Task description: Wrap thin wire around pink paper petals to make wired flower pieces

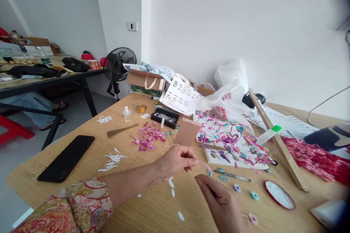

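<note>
My left hand (177,161) is closed in a pinch on one end of a thin pink petal (204,165), which curves out to the right. Below it, my right hand (218,199) has thumb and forefinger pressed together; whatever is between them is too small to make out. Several white leaf-shaped pieces (181,216) lie under my hands. A heap of pink petals (149,136) is spread beyond my left wrist. Just behind my left hand stands a wooden block (188,133). A pen (233,176) and small thread spools (255,195) lie near my right hand.
Wire-stemmed pink and teal flowers (226,142) stand on white foam (235,160). At right are a wooden bar (281,145), a red-rimmed round dish (279,194) and red-pink material (308,156). A black phone-like slab (67,157) lies left. Behind are a dropper bottle (127,114) and fan (120,63).
</note>
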Demonstrator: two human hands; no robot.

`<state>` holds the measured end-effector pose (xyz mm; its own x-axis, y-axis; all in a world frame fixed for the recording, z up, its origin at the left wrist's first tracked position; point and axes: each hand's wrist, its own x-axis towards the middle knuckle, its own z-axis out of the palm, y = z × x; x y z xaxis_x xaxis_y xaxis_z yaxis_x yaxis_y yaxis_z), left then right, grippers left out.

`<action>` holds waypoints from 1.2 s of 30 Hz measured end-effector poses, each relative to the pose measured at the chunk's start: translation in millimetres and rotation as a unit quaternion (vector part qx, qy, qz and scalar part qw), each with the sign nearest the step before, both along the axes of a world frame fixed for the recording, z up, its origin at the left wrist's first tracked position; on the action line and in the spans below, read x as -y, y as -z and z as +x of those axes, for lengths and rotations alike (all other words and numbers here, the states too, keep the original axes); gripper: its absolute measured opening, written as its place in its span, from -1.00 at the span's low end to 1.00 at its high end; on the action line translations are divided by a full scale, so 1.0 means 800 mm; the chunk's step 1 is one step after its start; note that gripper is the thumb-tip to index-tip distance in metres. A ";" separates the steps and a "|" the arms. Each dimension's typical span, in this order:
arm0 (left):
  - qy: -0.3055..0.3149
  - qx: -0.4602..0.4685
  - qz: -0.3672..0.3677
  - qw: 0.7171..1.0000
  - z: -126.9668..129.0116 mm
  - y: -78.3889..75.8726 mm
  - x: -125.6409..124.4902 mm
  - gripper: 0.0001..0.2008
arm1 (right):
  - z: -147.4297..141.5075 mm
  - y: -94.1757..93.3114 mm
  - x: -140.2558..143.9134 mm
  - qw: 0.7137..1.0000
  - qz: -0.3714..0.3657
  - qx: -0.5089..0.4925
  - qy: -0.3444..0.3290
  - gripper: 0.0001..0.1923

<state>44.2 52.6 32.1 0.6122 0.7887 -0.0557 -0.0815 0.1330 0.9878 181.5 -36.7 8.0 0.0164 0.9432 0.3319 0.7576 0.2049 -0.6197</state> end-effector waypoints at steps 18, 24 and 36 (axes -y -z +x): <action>0.035 0.043 -0.058 0.997 -0.004 -0.009 0.013 -0.80 | 0.015 0.003 -0.006 0.994 -0.034 -0.101 0.008 -0.71; -0.005 -0.103 0.231 0.968 0.002 0.009 0.006 -0.95 | -0.006 -0.005 0.019 0.997 0.007 0.072 -0.025 -0.71; 0.103 0.000 0.007 0.995 -0.005 -0.014 0.016 -0.81 | 0.042 -0.015 -0.007 0.997 -0.049 -0.066 -0.009 -0.72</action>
<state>39.8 40.1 42.9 0.7610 0.6472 -0.0454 -0.0541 0.1330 0.9896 215.5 -30.8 20.2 0.0358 0.9716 0.2337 0.6643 0.1516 -0.7319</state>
